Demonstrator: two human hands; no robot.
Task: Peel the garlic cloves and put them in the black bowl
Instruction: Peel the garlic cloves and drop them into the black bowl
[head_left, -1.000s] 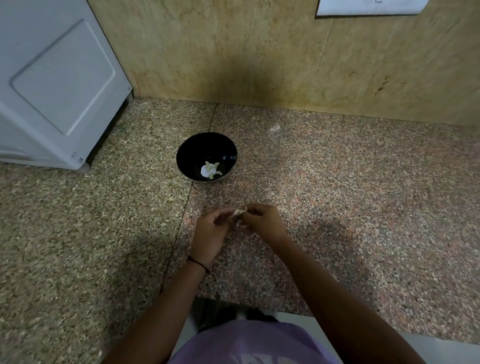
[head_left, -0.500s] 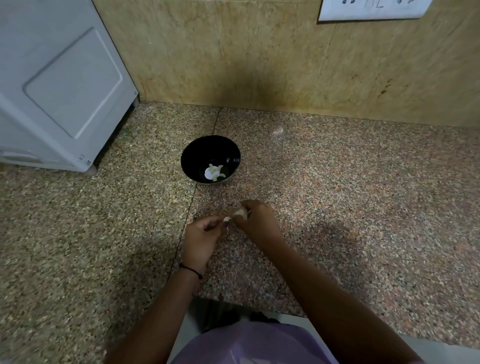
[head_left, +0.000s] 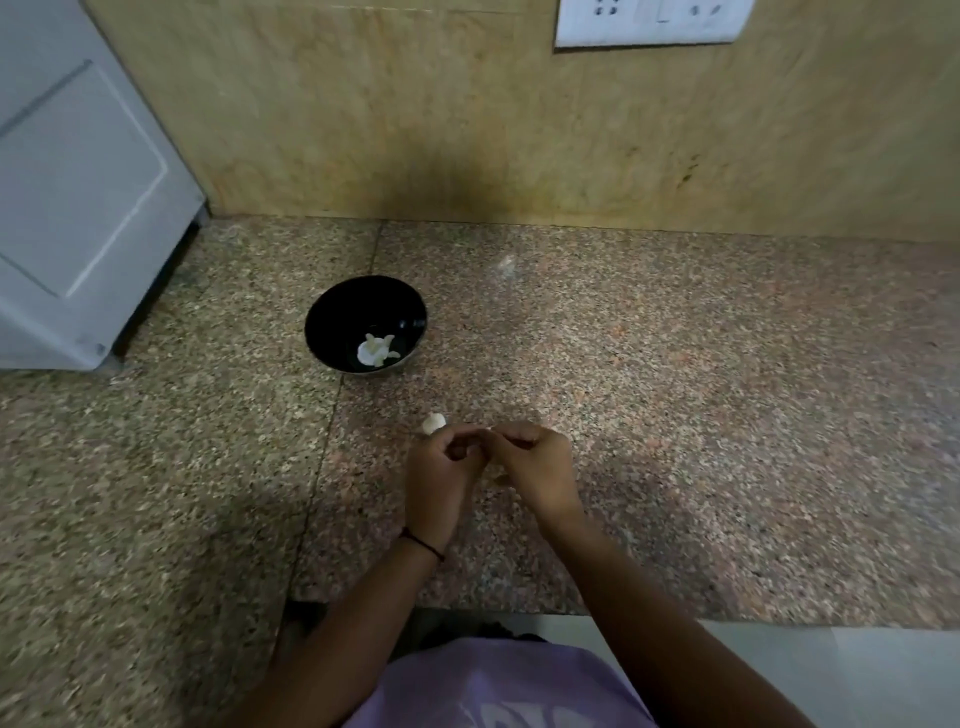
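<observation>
Speckled granite forms the desk (head_left: 675, 415), and close in front of the person the garlic clove (head_left: 432, 423) shows pale at the tips of the left hand (head_left: 439, 470). That hand's fingers are curled in and seem to pinch the clove; whether it also touches the stone I cannot tell. Just beside it is the right hand (head_left: 535, 460), its fingers (head_left: 511, 431) curled with the tips pressed together against the left's; whether a shred of skin lies between them is too small to tell. The clove looks bare and white, so I judge the peeling of this 1 to be at or near its end.

Beyond the hands, near but apart, stands the black bowl (head_left: 332, 312) with a small heap of peeled garlic (head_left: 374, 352) in its bottom. The next move, as I read it, is a short reach forward and a little left, loosening the fingers over the bowl's mouth so the clove drops inside rather than on the rim.

Farther back, 1 scrap of peel (head_left: 506, 266) lies near the wall, a white appliance (head_left: 78, 208) stands at far left, and a socket plate (head_left: 649, 23) sits high on the wall
</observation>
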